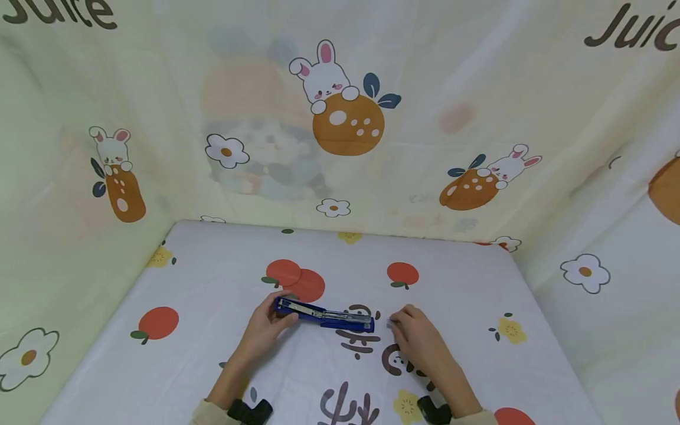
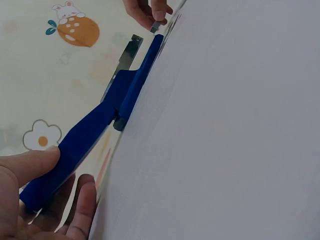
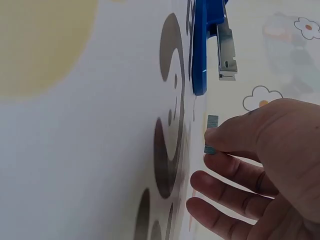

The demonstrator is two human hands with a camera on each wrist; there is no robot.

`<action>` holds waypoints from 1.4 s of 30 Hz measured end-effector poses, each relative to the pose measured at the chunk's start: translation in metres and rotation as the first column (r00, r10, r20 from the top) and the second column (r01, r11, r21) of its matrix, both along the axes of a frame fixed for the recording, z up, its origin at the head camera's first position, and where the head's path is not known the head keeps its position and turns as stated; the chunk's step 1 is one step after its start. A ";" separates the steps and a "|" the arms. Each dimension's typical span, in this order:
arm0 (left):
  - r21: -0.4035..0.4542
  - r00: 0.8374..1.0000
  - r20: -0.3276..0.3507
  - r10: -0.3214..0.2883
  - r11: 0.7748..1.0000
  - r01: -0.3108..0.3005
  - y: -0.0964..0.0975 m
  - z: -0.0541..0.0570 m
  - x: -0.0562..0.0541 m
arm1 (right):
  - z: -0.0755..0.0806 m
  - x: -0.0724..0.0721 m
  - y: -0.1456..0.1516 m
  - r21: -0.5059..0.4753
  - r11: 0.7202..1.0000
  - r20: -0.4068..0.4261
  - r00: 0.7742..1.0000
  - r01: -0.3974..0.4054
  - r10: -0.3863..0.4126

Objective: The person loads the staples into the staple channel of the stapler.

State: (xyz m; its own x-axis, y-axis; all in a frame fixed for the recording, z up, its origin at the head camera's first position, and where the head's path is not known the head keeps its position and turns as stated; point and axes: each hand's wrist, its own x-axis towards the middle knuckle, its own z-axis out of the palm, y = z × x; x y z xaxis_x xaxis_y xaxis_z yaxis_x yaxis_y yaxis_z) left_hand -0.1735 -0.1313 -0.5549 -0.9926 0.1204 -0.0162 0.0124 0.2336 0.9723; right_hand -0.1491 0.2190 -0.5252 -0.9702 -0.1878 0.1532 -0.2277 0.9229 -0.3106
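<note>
A blue stapler lies opened out, its metal staple channel exposed and its top arm swung back. My left hand grips the stapler by the top arm's end, thumb on one side and fingers on the other. My right hand pinches a short strip of staples between thumb and index finger, just off the stapler's base end. In the right wrist view the strip stays apart from the metal channel. The other right fingers are loosely bent and hold nothing.
A white cloth printed with fruit, flowers and dark lettering covers the table. Pale printed curtains rise behind and at both sides. Dark wrist straps show on both forearms.
</note>
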 end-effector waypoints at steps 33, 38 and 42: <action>0.008 1.000 0.009 -0.020 1.000 0.019 -0.001 0.000 0.000 | 0.011 -0.002 -0.021 -0.081 0.993 -0.042 0.996 -0.081 0.077; 0.011 1.000 0.013 -0.022 1.000 0.022 -0.001 -0.001 -0.001 | 0.011 -0.001 -0.021 -0.069 0.994 -0.080 0.994 -0.083 0.077; 0.018 1.000 0.013 -0.023 1.000 0.022 -0.001 -0.001 -0.001 | 0.012 -0.001 -0.022 -0.072 0.993 -0.092 0.992 -0.088 0.082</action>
State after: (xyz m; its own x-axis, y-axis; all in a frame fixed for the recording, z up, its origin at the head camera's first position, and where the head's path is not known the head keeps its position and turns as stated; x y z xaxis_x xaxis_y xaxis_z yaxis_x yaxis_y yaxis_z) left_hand -0.1744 -0.1320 -0.5558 -0.9894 0.1430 -0.0266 0.0050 0.2156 0.9765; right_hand -0.1499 0.1975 -0.5135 -0.9332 -0.2537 0.2545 -0.3340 0.8736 -0.3540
